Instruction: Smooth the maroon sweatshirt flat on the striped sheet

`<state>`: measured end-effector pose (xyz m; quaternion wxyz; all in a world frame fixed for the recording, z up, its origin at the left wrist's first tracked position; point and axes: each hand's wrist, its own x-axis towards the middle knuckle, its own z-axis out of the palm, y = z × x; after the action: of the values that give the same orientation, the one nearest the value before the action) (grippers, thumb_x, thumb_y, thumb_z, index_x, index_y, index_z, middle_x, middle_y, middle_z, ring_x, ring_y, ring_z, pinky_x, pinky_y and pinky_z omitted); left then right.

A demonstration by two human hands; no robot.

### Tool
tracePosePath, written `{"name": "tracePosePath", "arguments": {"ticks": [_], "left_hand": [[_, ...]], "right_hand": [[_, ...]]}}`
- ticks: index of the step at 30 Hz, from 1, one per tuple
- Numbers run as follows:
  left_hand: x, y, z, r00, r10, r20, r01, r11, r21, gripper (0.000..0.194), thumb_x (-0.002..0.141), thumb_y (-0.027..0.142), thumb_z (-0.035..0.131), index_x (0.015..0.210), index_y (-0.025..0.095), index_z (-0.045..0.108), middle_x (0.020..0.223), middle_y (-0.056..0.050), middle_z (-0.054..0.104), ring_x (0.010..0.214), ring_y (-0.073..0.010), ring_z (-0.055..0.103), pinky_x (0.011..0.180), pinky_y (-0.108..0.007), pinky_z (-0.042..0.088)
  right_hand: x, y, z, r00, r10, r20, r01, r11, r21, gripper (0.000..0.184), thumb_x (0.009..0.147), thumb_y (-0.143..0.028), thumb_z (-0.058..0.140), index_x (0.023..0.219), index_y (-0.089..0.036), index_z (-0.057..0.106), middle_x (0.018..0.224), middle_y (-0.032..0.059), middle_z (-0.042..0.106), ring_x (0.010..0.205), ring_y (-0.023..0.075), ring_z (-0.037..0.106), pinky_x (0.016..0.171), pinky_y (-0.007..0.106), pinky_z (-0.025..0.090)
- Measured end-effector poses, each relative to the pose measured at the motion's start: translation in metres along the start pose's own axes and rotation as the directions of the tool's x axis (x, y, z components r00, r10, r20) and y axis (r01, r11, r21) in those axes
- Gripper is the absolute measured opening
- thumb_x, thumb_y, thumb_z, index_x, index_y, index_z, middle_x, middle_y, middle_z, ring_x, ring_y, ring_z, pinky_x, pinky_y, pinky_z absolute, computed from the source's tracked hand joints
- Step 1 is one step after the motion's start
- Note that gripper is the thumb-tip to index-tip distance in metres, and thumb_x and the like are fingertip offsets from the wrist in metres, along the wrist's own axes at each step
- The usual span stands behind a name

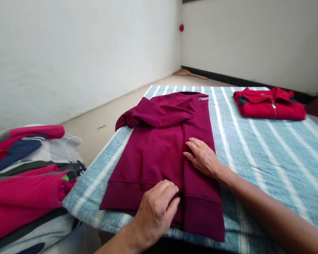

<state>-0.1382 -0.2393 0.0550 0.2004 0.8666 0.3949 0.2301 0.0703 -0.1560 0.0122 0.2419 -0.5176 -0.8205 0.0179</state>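
Observation:
A maroon sweatshirt (pixel 159 148) lies partly folded on the blue striped table cover (pixel 267 151), one sleeve laid across its top. My left hand (pixel 156 210) rests at the garment's bottom hem, fingers curled and pinching the folded edge. My right hand (pixel 202 157) lies flat on the fabric beside the fold line, fingers stretched out and holding nothing.
A folded red zip jacket (pixel 269 103) sits at the far right of the cover. A heap of red, navy and white clothes (pixel 23 176) lies at the left. White walls, a bare floor and a broom (pixel 189 74) lie beyond.

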Motion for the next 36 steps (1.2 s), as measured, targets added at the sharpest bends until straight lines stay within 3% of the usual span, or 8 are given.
{"name": "tracePosePath", "arguments": {"ticks": [3, 7, 16, 24, 30, 36], "left_hand": [[-0.023, 0.002, -0.008, 0.986, 0.100, 0.134, -0.115, 0.988, 0.107, 0.025, 0.077, 0.005, 0.045, 0.093, 0.019, 0.057, 0.089, -0.006, 0.060, 0.081, -0.0177, 0.057, 0.074, -0.030, 0.050], [-0.035, 0.001, -0.011, 0.976, 0.116, 0.184, -0.156, 0.963, 0.220, 0.040, 0.071, 0.001, 0.042, 0.105, 0.017, 0.055, 0.107, -0.010, 0.058, 0.095, -0.0220, 0.055, 0.084, -0.036, 0.050], [-0.035, -0.002, -0.010, 0.940, 0.201, 0.276, -0.300, 0.872, 0.387, 0.039, 0.076, 0.001, 0.036, 0.108, 0.014, 0.053, 0.107, -0.010, 0.060, 0.097, -0.0210, 0.054, 0.086, -0.034, 0.046], [-0.037, 0.007, -0.019, 0.907, 0.260, 0.333, -0.363, 0.882, 0.301, 0.022, 0.085, 0.007, 0.035, 0.081, 0.019, 0.053, 0.075, -0.004, 0.055, 0.072, -0.0178, 0.049, 0.071, -0.030, 0.045], [-0.038, 0.005, -0.015, 0.907, 0.217, 0.361, -0.324, 0.906, 0.271, 0.018, 0.081, 0.007, 0.038, 0.080, 0.019, 0.051, 0.074, -0.003, 0.052, 0.069, -0.0180, 0.045, 0.068, -0.030, 0.043], [-0.031, 0.005, -0.012, 0.907, 0.176, 0.384, -0.290, 0.921, 0.262, 0.021, 0.076, 0.007, 0.047, 0.094, 0.018, 0.052, 0.079, -0.003, 0.054, 0.072, -0.0183, 0.047, 0.067, -0.029, 0.041]], "right_hand": [[-0.017, -0.018, -0.011, 0.998, -0.063, -0.024, 0.064, 0.995, 0.079, 0.029, 0.091, -0.032, 0.046, 0.110, -0.013, 0.056, 0.119, 0.0167, 0.057, 0.115, 0.0270, 0.051, 0.096, 0.045, 0.044], [-0.038, -0.038, -0.018, 0.994, -0.100, -0.037, 0.103, 0.987, 0.123, 0.028, 0.090, -0.030, 0.049, 0.112, -0.014, 0.055, 0.121, 0.0153, 0.057, 0.116, 0.0262, 0.051, 0.098, 0.045, 0.043], [-0.044, -0.046, -0.019, 0.999, -0.045, -0.027, 0.050, 0.980, 0.191, 0.026, 0.090, -0.028, 0.048, 0.109, -0.013, 0.057, 0.118, 0.0149, 0.059, 0.113, 0.0248, 0.053, 0.097, 0.042, 0.046], [-0.045, -0.044, -0.011, 0.999, 0.037, 0.019, -0.041, 0.959, 0.281, 0.028, 0.090, -0.030, 0.048, 0.110, -0.015, 0.059, 0.118, 0.0139, 0.060, 0.112, 0.0228, 0.054, 0.096, 0.040, 0.047], [-0.044, -0.046, -0.013, 0.999, 0.016, 0.030, -0.022, 0.976, 0.216, 0.028, 0.090, -0.029, 0.048, 0.109, -0.012, 0.060, 0.119, 0.0154, 0.059, 0.113, 0.0244, 0.053, 0.097, 0.041, 0.046], [-0.048, -0.053, -0.023, 0.998, -0.039, -0.057, 0.049, 0.981, 0.186, 0.024, 0.090, -0.027, 0.048, 0.106, -0.013, 0.059, 0.117, 0.0150, 0.061, 0.111, 0.0246, 0.055, 0.095, 0.040, 0.048]]}}
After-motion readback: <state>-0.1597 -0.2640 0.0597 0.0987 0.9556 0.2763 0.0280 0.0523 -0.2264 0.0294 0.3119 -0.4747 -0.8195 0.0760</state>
